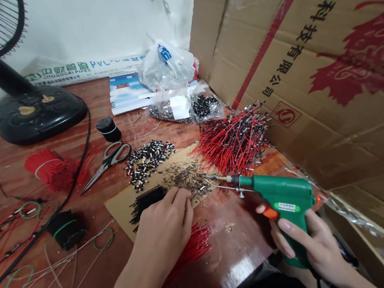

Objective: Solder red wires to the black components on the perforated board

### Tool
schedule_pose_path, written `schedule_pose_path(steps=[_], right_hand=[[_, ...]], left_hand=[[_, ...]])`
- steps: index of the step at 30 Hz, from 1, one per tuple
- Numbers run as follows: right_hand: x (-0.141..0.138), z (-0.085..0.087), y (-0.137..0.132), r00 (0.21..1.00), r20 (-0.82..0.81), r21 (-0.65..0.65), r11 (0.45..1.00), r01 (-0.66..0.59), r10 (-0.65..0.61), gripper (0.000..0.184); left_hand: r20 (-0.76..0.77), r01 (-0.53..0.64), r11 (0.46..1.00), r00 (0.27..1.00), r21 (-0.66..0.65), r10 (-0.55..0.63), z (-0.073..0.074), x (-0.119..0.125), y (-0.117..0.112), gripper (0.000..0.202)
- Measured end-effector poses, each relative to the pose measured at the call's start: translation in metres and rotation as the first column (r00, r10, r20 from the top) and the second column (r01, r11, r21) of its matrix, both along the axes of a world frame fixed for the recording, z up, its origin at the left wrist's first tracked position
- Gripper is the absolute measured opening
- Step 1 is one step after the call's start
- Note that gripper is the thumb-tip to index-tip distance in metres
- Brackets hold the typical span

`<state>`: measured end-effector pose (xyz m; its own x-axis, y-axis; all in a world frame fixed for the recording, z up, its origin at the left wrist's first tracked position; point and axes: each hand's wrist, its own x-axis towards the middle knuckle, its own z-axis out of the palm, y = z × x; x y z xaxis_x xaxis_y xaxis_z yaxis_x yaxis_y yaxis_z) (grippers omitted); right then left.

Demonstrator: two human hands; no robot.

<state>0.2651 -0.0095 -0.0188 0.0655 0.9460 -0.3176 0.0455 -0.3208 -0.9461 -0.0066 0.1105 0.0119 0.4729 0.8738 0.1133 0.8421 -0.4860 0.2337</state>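
Observation:
My right hand [310, 237] is wrapped round the green soldering gun [284, 192], with the index finger at its orange trigger. The gun's metal tip points left over a brown card [118, 208] with dark specks. Close to that tip, my left hand [169, 219] is closed in a pinch; a bit of red wire [189, 195] shows at the fingertips, most of it hidden. Under and beside this hand lie black wires [146, 203] and red wires [199, 241]. Small black-and-silver components [148, 161] are heaped on the card's far edge.
A large pile of red wires with parts attached [235, 139] lies against a tall cardboard box [298, 96] on the right. Scissors [107, 163], a red wire bundle [50, 167], black bundles [67, 230] and a fan base [40, 115] stand left. Clear bags [168, 69] sit behind.

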Motion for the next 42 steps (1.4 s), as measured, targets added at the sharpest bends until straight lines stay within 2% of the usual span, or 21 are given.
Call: schedule_pose_path(steps=[5,7,13,19,24,30,35,39,42], right_hand=[[-0.002,0.005,0.002,1.000,0.000,-0.038,0.999,-0.001,0.001,0.063],[-0.005,0.010,0.002,1.000,-0.014,-0.046,0.999,0.006,-0.007,0.066],[-0.014,0.020,0.004,0.988,-0.062,-0.107,0.986,0.131,-0.139,0.067],[-0.006,0.012,0.003,1.000,-0.030,-0.038,0.999,0.005,-0.006,0.067],[-0.008,0.014,0.003,0.996,-0.032,-0.088,0.993,0.084,-0.087,0.068],[-0.001,0.014,0.005,1.000,-0.021,-0.085,0.996,-0.013,0.011,0.069],[-0.001,0.021,0.009,1.000,-0.021,-0.169,0.986,0.012,-0.016,0.060],[0.000,0.021,0.010,0.996,-0.081,-0.164,0.985,-0.046,0.033,0.059],[0.002,0.019,0.009,0.993,-0.106,-0.177,0.982,-0.065,0.047,0.052]], left_hand=[[-0.049,0.001,0.992,0.999,0.130,0.006,-0.008,0.009,-0.001,0.024],[-0.011,0.017,0.988,1.000,0.150,-0.015,-0.012,0.008,-0.001,0.020],[0.122,0.013,0.980,0.992,0.199,-0.038,-0.013,0.007,0.001,0.014],[0.095,0.020,0.979,0.995,0.202,-0.040,-0.011,0.010,0.003,0.016],[0.076,0.028,0.978,0.996,0.206,-0.044,-0.010,0.011,0.003,0.016],[0.067,0.033,0.974,0.997,0.226,-0.050,-0.011,0.011,0.003,0.016],[0.076,0.032,0.963,0.996,0.267,-0.054,-0.013,0.012,0.003,0.017],[0.060,0.036,0.964,0.997,0.262,-0.053,-0.014,0.013,0.003,0.016],[0.040,0.043,0.966,0.998,0.256,-0.055,-0.014,0.012,0.003,0.014]])
